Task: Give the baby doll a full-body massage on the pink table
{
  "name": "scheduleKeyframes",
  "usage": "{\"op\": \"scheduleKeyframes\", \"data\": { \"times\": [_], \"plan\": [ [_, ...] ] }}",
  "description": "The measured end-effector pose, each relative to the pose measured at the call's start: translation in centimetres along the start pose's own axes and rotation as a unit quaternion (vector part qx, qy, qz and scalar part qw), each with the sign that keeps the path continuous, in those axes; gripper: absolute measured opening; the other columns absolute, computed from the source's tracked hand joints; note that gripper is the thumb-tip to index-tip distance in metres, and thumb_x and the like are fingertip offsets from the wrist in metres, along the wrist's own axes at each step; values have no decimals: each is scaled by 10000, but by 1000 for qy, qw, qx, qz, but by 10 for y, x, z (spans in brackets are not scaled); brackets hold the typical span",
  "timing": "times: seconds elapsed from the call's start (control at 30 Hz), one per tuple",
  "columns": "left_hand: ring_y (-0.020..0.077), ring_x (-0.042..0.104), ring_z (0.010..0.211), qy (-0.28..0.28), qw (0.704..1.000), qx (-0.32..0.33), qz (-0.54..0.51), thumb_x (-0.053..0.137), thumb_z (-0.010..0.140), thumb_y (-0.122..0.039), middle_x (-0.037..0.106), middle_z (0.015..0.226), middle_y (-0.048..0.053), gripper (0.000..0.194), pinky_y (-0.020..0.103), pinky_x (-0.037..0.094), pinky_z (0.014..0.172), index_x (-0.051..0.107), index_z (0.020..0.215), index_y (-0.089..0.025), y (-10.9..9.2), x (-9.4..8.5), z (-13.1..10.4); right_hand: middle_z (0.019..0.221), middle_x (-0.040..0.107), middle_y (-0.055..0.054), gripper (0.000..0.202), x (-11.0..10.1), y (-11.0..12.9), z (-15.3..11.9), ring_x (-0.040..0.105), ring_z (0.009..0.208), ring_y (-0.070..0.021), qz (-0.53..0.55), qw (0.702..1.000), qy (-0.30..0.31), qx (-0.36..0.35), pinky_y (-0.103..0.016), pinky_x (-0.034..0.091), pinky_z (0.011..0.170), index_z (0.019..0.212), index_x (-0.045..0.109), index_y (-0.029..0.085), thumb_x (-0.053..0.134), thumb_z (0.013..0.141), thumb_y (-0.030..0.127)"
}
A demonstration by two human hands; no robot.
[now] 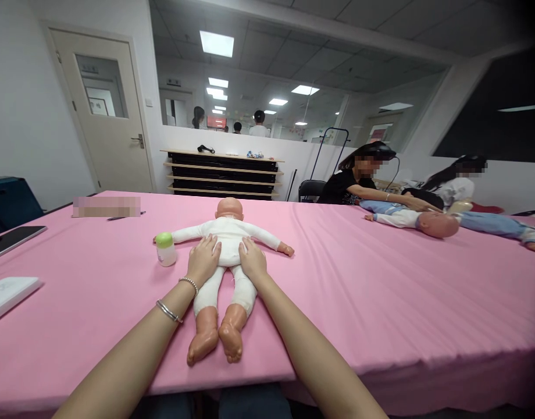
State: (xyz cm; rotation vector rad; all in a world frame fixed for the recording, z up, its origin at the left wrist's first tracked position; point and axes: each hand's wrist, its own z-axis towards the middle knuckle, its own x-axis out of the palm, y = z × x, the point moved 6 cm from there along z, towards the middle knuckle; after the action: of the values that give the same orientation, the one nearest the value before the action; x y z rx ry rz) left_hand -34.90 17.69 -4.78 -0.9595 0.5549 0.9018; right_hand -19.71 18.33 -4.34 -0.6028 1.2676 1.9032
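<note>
A baby doll with a white cloth body lies on the pink tablecloth, its head away from me and its bare feet toward me. My left hand rests on the left side of its lower torso, fingers stretched out. On the right side of the torso lies my right hand, also with extended fingers. Neither hand grips anything. Beside the doll's arm at the left stands a small bottle with a green cap.
At the left are a white box, a dark tablet and a pen. Two people sit at the right, one reaching to another doll. A further doll's blue-clad legs lie beyond.
</note>
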Motion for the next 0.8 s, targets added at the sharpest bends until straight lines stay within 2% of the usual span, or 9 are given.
{"op": "scheduleKeyframes", "data": {
  "times": [0.1, 0.2, 0.27, 0.33, 0.4, 0.47, 0.6, 0.7, 0.8],
  "plan": [
    [282, 406, 1263, -43, 999, 3, 23, 316, 916, -336, 460, 1343, 161, 464, 471, 333, 1028, 526, 1238, -75, 0, -7, -2, 1321, 498, -150, 407, -7, 1, -2, 426, 1256, -258, -12, 999, -46, -13, -434, 316, 1044, 1209, 546, 104, 358, 905, 297],
    [235, 491, 1185, -84, 990, 112, 6, 322, 903, -264, 574, 1231, 128, 399, 423, 354, 1023, 596, 1145, -104, -15, -14, -4, 1253, 566, -108, 358, -14, 20, -8, 484, 1190, -202, 11, 987, -78, -141, -370, 302, 1057, 1154, 586, 117, 367, 883, 201],
    [217, 523, 1148, -84, 980, 178, -14, 332, 895, -236, 612, 1180, 103, 373, 414, 366, 1018, 618, 1110, -131, -23, -15, -6, 1210, 600, -86, 350, -14, 32, -12, 509, 1158, -177, 29, 973, -64, -219, -347, 314, 1048, 1122, 608, 134, 365, 874, 171],
    [210, 521, 1154, -62, 976, 207, -29, 349, 890, -232, 609, 1188, 91, 364, 413, 365, 1026, 615, 1121, -142, -27, -12, -6, 1213, 601, -80, 345, -11, 37, -13, 507, 1171, -174, 38, 967, -36, -248, -352, 320, 1045, 1120, 615, 149, 374, 874, 177],
    [201, 492, 1193, -26, 981, 188, -39, 344, 898, -243, 582, 1231, 84, 376, 399, 352, 1043, 596, 1157, -138, -24, -6, -3, 1224, 596, -72, 343, -6, 33, -10, 491, 1199, -178, 40, 975, -6, -218, -362, 319, 1050, 1135, 609, 163, 378, 886, 208],
    [208, 445, 1239, 0, 992, 118, -36, 319, 917, -279, 538, 1285, 86, 402, 403, 339, 1051, 573, 1191, -129, -14, -1, 1, 1257, 573, -66, 354, -2, 20, -4, 465, 1230, -184, 43, 990, 10, -132, -366, 320, 1053, 1155, 598, 172, 357, 904, 239],
    [271, 394, 1274, -28, 999, -31, 13, 301, 927, -344, 458, 1352, 132, 457, 471, 324, 1035, 530, 1241, -104, 6, -4, 1, 1357, 470, -110, 408, -2, -8, -1, 390, 1293, -223, 38, 998, -9, 50, -404, 317, 1051, 1225, 536, 142, 299, 929, 293],
    [240, 446, 1231, -80, 996, 34, 21, 299, 918, -294, 522, 1294, 133, 434, 430, 323, 1038, 560, 1199, -91, -3, -14, -3, 1332, 493, -129, 424, -10, -5, -3, 409, 1274, -228, 41, 996, -69, 25, -403, 296, 1063, 1231, 525, 102, 291, 927, 282],
    [204, 475, 1204, -84, 985, 154, -4, 292, 912, -261, 571, 1244, 102, 420, 395, 321, 1040, 584, 1168, -102, -20, -17, -6, 1296, 536, -89, 397, -15, 14, -7, 432, 1253, -183, 60, 988, -92, -106, -352, 277, 1080, 1205, 553, 114, 311, 912, 229]
  ]
}}
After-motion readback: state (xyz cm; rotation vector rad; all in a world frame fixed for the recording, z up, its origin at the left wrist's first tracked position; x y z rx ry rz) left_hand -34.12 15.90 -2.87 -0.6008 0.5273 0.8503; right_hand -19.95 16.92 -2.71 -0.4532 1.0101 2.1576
